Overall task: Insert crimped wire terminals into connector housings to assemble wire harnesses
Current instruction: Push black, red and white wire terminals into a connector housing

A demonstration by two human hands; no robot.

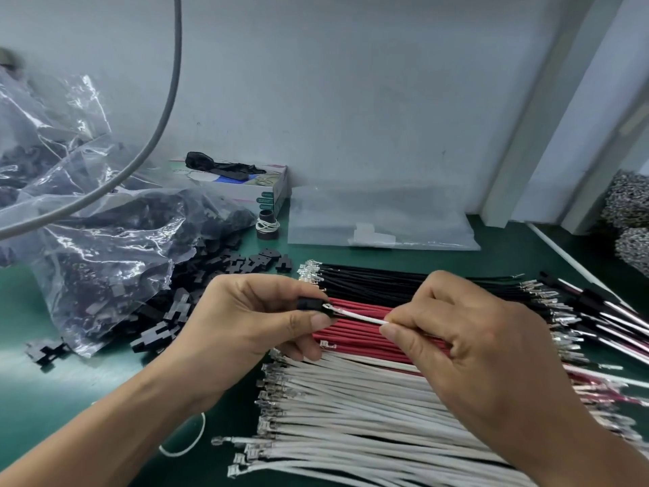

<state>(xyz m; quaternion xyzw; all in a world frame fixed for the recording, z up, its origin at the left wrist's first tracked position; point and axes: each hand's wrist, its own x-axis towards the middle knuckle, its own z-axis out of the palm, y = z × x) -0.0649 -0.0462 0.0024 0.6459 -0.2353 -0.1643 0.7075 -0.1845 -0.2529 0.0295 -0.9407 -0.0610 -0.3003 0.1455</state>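
My left hand [253, 318] pinches a small black connector housing [310, 304] between thumb and fingers. My right hand [467, 342] pinches a white wire [361, 316] near its end; the wire's metal terminal [330, 307] sits at the housing's opening. Below both hands lie rows of crimped wires on the green mat: black wires [372, 279] at the back, red wires [354, 333] in the middle, white wires [351, 413] nearest me.
A clear plastic bag [105, 240] spills loose black housings [224, 265] at the left. Behind stand a small carton [270, 191], a black spool [267, 224] and a flat plastic sleeve [379, 219]. Assembled harnesses [597, 311] lie at the right. A grey cable [165, 107] hangs down.
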